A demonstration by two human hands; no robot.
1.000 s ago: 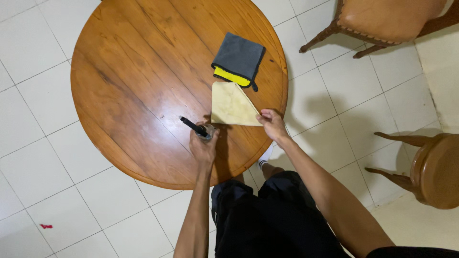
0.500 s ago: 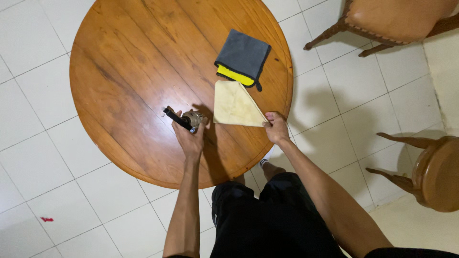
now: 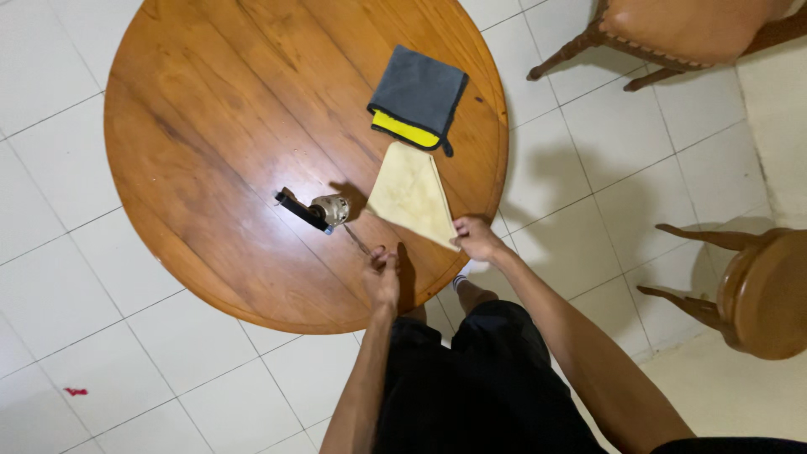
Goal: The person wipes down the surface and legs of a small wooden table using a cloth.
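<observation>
Down on the round wooden counter point(image 3: 210, 126), glossy and plank-grained with a rounded rim, a small spray bottle point(image 3: 315, 210) stands free, its black trigger head pointing left and its body clear and shiny. It is apart from both hands. The left hand point(image 3: 382, 277) rests low over the counter near the front edge, fingers loosely curled and holding nothing; a thin dark line on the wood runs from near the bottle toward it, and what that line is cannot be told. The right hand point(image 3: 477, 239) pinches the near corner of a pale yellow cloth point(image 3: 410, 195), a soft, flat piece folded into a triangle whose tip points away from the person. Just beyond that tip lies a grey cloth point(image 3: 419, 88), thick and plush, folded square with a bright yellow underside showing along its near edge. White square floor tiles point(image 3: 50, 252) surround the counter. Two wooden chairs point(image 3: 756, 290) stand at the right, the far one with a tan padded seat.
</observation>
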